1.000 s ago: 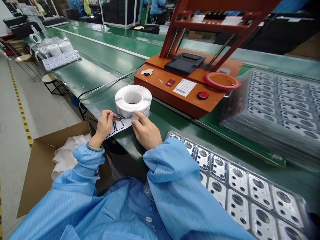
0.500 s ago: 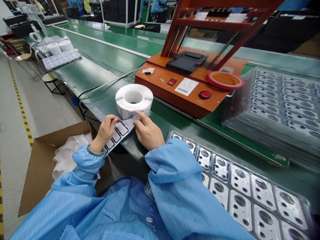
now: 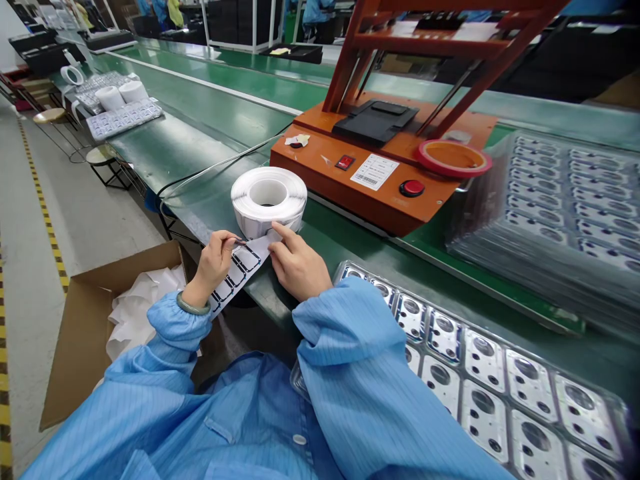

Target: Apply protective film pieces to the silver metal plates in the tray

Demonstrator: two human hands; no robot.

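In the head view: one slim dark tool (image 3: 240, 242), perhaps tweezers but too small to be sure, is pinched in the left hand (image 3: 213, 268), at the white backing strip (image 3: 239, 273) of black frame-shaped stickers. The right hand (image 3: 301, 268) touches that strip beside the white roll (image 3: 270, 214); whether it grips, I cannot tell. The roll stands on the green workbench (image 3: 207, 200), near the orange press (image 3: 320, 164).

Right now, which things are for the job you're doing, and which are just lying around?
For the job:
white roll
strip with black outlines
thin dark tool, in the left hand
probably the metal plates

Seemingly just lying around:
red ring
round stool
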